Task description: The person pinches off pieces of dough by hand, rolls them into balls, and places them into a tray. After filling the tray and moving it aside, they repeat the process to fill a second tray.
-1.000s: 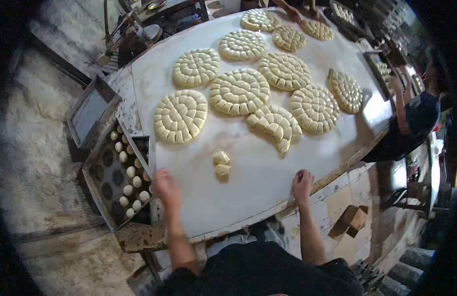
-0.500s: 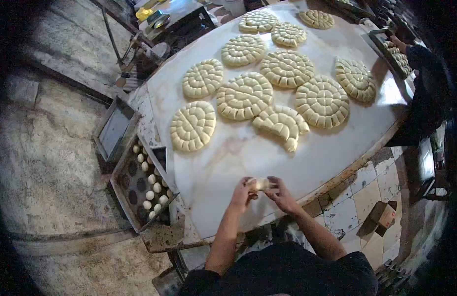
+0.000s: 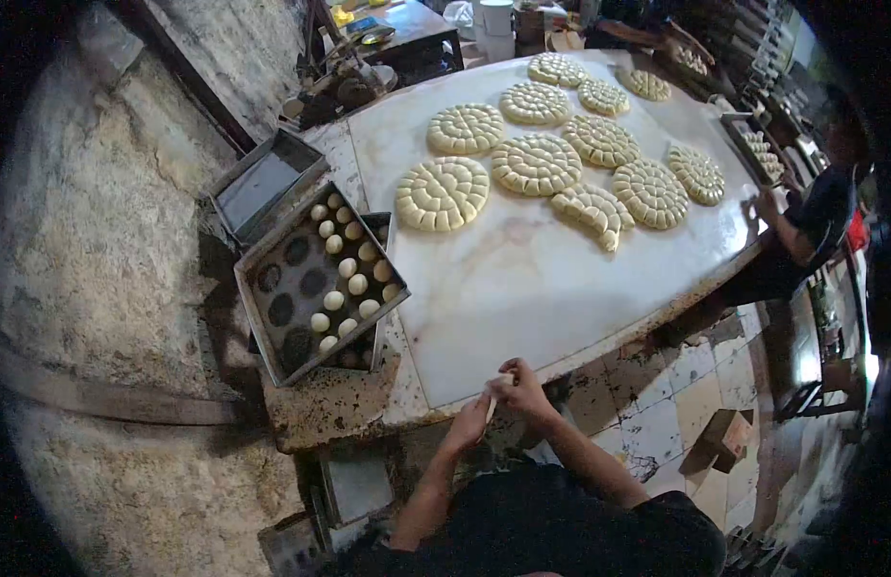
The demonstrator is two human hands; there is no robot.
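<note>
My left hand (image 3: 472,420) and my right hand (image 3: 520,388) are pressed together at the near edge of the white table (image 3: 522,288), both closed around a small pale piece of dough (image 3: 497,384) that is mostly hidden between the fingers. To the left, a dark metal tray (image 3: 272,332) holds several small round dough balls (image 3: 354,279) in rows. Farther up the table lie several round spirals of cut dough (image 3: 443,192), one of them a partly used crescent (image 3: 592,213).
An empty metal tray (image 3: 263,178) sits behind the filled one. Another person (image 3: 811,226) stands at the table's right side by a tray of dough (image 3: 758,144). Tiled floor and a cardboard box (image 3: 724,435) lie lower right. A rough stone wall is on the left.
Two dough pieces that lay on the table a second ago were picked up; both hands came together on the dough and drew back to the table's near edge. The view swung left.
</note>
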